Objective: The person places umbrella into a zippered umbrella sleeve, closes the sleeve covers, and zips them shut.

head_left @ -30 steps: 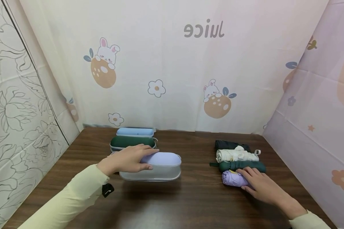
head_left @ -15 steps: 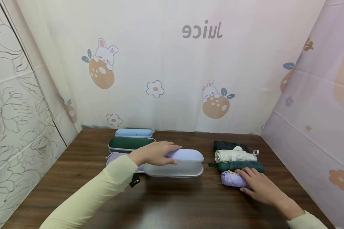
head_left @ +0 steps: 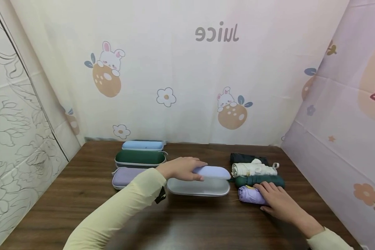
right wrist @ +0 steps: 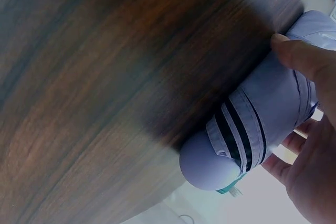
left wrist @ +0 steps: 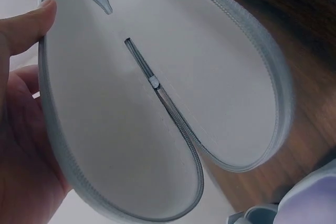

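My left hand (head_left: pixel 183 169) grips the lid edge of an unzipped hard zip case (head_left: pixel 213 171), pale lavender outside and light grey inside. In the left wrist view the case lies spread wide, with both bare inner halves (left wrist: pixel 115 124) and the zip between them showing. My right hand (head_left: pixel 280 201) holds a folded lavender umbrella (head_left: pixel 251 195) on the table, thumb on its near side and fingers on the far side. The right wrist view shows the umbrella's rounded handle end (right wrist: pixel 207 161) and its dark-striped strap. Right behind it is a dark green folded umbrella (head_left: pixel 259 180).
Farther back lie a white patterned umbrella (head_left: pixel 253 170) and a black one (head_left: pixel 248 158). Zipped cases stand in a row on the left: purple (head_left: pixel 126 176), dark green (head_left: pixel 140 157) and light blue (head_left: pixel 142 145). Printed curtains border the brown wooden table (head_left: pixel 190 229).
My left hand has carried the case to the right, nearer the umbrellas, and its lid stands wider apart now. The purple case has come into sight. My right hand stays on the lavender umbrella.
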Action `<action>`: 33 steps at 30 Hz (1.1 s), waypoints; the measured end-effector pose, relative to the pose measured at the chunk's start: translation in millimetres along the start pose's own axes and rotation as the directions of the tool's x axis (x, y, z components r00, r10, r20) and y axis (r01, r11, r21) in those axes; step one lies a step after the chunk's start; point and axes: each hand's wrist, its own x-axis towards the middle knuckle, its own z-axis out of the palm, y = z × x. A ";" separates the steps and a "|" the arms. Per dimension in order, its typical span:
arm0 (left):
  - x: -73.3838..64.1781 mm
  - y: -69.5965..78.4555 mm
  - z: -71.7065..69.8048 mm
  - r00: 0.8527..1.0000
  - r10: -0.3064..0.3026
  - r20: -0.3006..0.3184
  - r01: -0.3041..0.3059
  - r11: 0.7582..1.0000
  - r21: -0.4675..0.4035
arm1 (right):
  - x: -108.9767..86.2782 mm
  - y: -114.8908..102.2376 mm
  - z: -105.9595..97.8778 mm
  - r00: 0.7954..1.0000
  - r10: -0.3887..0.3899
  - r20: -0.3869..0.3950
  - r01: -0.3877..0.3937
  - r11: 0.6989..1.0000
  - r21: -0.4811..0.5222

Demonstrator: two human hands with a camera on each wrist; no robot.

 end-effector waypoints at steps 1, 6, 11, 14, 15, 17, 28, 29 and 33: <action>0.9 -0.3 1.1 1.000 -0.006 0.005 0.006 1.000 -0.001 | 0.4 0.0 0.4 1.000 -0.002 -0.002 0.002 1.000 0.000; 3.8 -2.9 5.9 0.999 -0.037 0.019 0.038 0.999 -0.015 | 2.3 0.3 1.9 1.000 -0.009 -0.011 0.009 1.000 -0.012; 5.3 -7.9 10.8 0.997 -0.065 0.029 0.067 0.996 -0.064 | 1.8 -0.9 2.8 1.000 -0.020 -0.016 0.019 0.999 -0.050; 6.2 -11.6 13.7 0.996 -0.082 0.027 0.084 0.990 -0.112 | 1.2 -1.3 3.2 1.000 -0.018 -0.011 0.017 0.998 -0.057; 6.5 -12.7 14.5 0.996 -0.088 0.027 0.091 0.987 -0.134 | 1.2 -1.3 3.4 1.000 -0.017 -0.008 0.016 0.998 -0.055; 7.2 -14.9 15.9 0.995 -0.096 0.029 0.100 0.981 -0.168 | 1.3 -0.8 4.2 1.000 -0.016 -0.006 0.016 0.998 -0.055; 11.6 -23.9 21.4 0.991 -0.126 0.047 0.133 0.958 -0.255 | 3.7 -1.7 2.6 1.000 -0.014 0.000 0.014 0.999 -0.037; 12.1 -24.8 22.1 0.991 -0.128 0.047 0.136 0.955 -0.263 | 4.0 -1.6 2.4 1.000 -0.011 0.006 0.011 0.999 -0.035; 12.3 -27.3 24.2 0.990 -0.134 0.048 0.142 0.945 -0.293 | 5.4 0.8 3.3 1.000 -0.003 0.019 0.004 0.999 -0.033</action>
